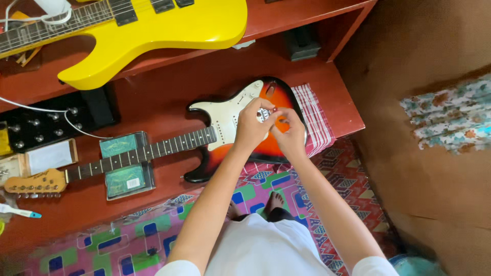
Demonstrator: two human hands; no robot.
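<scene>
Head camera looks steeply down, fairly close.

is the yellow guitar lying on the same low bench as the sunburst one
No, the yellow guitar lies on a higher shelf, while the sunburst guitar under both hands rests on the red bench below.

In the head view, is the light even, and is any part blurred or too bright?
Head view: soft, even light with weak shadows; the yellow guitar shows slight glare along its edge; both hands, left hand and right hand, over the sunburst guitar, are a little soft, so the small metal part between the fingers is unclear; the frame edges bend slightly.
</scene>
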